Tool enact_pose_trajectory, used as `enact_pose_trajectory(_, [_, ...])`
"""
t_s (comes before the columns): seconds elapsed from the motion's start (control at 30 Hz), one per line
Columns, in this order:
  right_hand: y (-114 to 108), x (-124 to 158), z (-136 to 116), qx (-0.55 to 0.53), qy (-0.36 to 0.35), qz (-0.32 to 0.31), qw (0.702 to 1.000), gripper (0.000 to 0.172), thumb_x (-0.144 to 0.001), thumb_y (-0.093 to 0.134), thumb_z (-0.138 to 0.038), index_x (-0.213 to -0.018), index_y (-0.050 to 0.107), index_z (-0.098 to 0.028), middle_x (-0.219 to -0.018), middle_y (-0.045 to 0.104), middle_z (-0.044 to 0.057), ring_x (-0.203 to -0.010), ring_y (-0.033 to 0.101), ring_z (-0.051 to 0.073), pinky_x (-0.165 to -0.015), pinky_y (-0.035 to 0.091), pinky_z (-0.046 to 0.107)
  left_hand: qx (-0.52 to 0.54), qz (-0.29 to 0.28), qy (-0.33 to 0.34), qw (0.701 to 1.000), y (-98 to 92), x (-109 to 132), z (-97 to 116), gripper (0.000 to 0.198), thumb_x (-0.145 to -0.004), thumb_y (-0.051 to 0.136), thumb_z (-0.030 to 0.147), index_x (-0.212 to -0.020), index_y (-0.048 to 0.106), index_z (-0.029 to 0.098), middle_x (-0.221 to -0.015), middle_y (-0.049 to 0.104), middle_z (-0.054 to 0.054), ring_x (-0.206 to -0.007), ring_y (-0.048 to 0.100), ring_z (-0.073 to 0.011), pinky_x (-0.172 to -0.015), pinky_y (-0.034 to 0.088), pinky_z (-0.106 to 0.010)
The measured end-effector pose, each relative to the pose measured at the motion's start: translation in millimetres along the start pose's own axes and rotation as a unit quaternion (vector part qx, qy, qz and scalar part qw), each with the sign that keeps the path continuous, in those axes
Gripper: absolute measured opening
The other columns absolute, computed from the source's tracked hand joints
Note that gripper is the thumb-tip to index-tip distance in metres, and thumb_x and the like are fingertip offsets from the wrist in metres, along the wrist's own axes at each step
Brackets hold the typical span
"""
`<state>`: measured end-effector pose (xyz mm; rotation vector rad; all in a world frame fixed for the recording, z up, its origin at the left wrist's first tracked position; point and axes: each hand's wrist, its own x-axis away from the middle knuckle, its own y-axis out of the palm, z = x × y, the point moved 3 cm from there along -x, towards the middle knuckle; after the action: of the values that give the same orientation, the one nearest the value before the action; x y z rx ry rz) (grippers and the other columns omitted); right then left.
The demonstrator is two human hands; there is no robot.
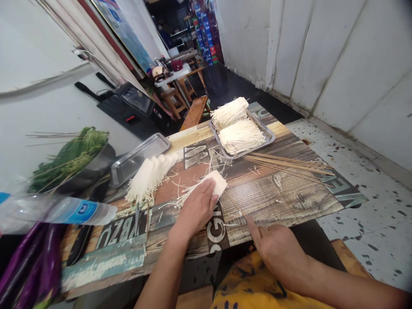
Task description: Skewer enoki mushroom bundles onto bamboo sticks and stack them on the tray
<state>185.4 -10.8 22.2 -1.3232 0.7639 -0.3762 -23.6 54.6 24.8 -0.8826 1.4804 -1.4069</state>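
Observation:
My left hand [196,206] lies flat, fingers together, pressing down a small fan of white enoki mushrooms [216,182] on the printed wooden table [283,193]. My right hand [277,249] rests at the table's near edge and pinches the end of a thin bamboo skewer [233,204] that points toward the mushrooms under my left hand. A larger loose pile of enoki [149,176] lies to the left. A bundle of skewers [289,163] lies to the right.
A metal tray [268,136] at the far side holds two heaps of skewered enoki. An empty metal tray [138,156], a bowl of greens [74,159], a plastic bottle [58,210] and purple aubergines [28,266] stand at left. Stools and a wall lie beyond.

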Motion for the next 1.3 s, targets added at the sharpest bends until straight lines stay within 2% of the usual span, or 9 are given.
enact_pose_trajectory(0.3, [2.9, -19.9, 0.2, -0.035, 0.057, -0.130, 0.989, 0.046, -0.074, 0.056, 0.000, -0.120, 0.057, -0.004, -0.059, 0.066, 0.008, -0.048, 0.058, 0.016, -0.045, 0.031, 0.026, 0.014, 0.012, -0.002, 1.000, 2.6, 1.6, -2.5, 0.049, -0.099, 0.033, 0.036, -0.137, 0.045, 0.009, -0.143, 0.048, -0.016, -0.133, 0.045, -0.0230, -0.111, 0.039, -0.042])
enact_pose_trajectory(0.43, [0.1, -19.7, 5.3, -0.044, 0.074, -0.164, 0.983, 0.043, -0.078, 0.055, -0.005, -0.121, 0.055, -0.005, -0.055, 0.064, 0.006, -0.047, 0.058, 0.016, -0.044, 0.029, 0.025, -0.011, 0.024, -0.012, 1.000, 5.8, 1.2, -4.3, 0.051, -0.098, 0.035, 0.037, -0.140, 0.041, 0.009, -0.147, 0.043, -0.016, -0.140, 0.033, -0.0258, -0.115, 0.031, -0.048])
enact_pose_trajectory(0.53, [-0.8, -17.7, 7.1, -0.049, 0.064, -0.165, 0.983, 0.044, -0.077, 0.055, -0.005, -0.121, 0.054, -0.005, -0.056, 0.065, 0.006, -0.048, 0.059, 0.016, -0.045, 0.028, 0.025, -0.013, 0.009, -0.012, 1.000, 9.3, 0.3, -4.4, 0.051, -0.099, 0.032, 0.037, -0.139, 0.041, 0.007, -0.146, 0.043, -0.018, -0.140, 0.033, -0.0252, -0.115, 0.031, -0.047])
enact_pose_trajectory(0.77, [5.6, -14.1, 0.2, -0.033, 0.011, -0.116, 0.993, 0.050, -0.071, 0.053, 0.003, -0.121, 0.058, -0.001, -0.061, 0.067, 0.006, -0.048, 0.059, 0.016, -0.043, 0.026, 0.029, -0.009, -0.017, -0.006, 1.000, 9.5, -0.1, -5.7, 0.052, -0.099, 0.029, 0.037, -0.139, 0.041, 0.004, -0.145, 0.043, -0.019, -0.138, 0.037, -0.0246, -0.114, 0.033, -0.043])
enact_pose_trajectory(1.1, [10.2, -23.7, -6.6, 0.000, 0.032, -0.075, 0.997, 0.042, -0.074, 0.055, 0.000, -0.116, 0.058, 0.000, -0.058, 0.064, 0.007, -0.049, 0.059, 0.017, -0.045, 0.033, 0.028, 0.016, -0.010, -0.008, 1.000, 6.4, -1.4, -8.4, 0.051, -0.099, 0.032, 0.036, -0.138, 0.043, 0.006, -0.145, 0.045, -0.018, -0.137, 0.039, -0.0239, -0.113, 0.035, -0.044])
enact_pose_trajectory(1.2, [10.7, -35.6, -3.7, -0.018, 0.038, -0.092, 0.995, 0.042, -0.076, 0.052, 0.001, -0.118, 0.058, 0.000, -0.062, 0.066, 0.009, -0.052, 0.062, 0.018, -0.046, 0.034, 0.028, 0.018, -0.001, -0.006, 1.000, 6.2, -1.7, -7.6, 0.050, -0.098, 0.033, 0.035, -0.138, 0.044, 0.006, -0.144, 0.046, -0.018, -0.136, 0.040, -0.0243, -0.112, 0.036, -0.044])
enact_pose_trajectory(1.3, [11.1, -47.3, 5.0, -0.116, 0.086, -0.134, 0.980, 0.039, -0.079, 0.048, 0.001, -0.116, 0.058, -0.001, -0.066, 0.068, 0.011, -0.056, 0.063, 0.020, -0.048, 0.035, 0.027, 0.026, 0.007, -0.009, 1.000, 6.0, -2.8, -6.7, 0.048, -0.098, 0.035, 0.034, -0.136, 0.045, 0.008, -0.144, 0.046, -0.018, -0.136, 0.041, -0.0241, -0.113, 0.035, -0.044])
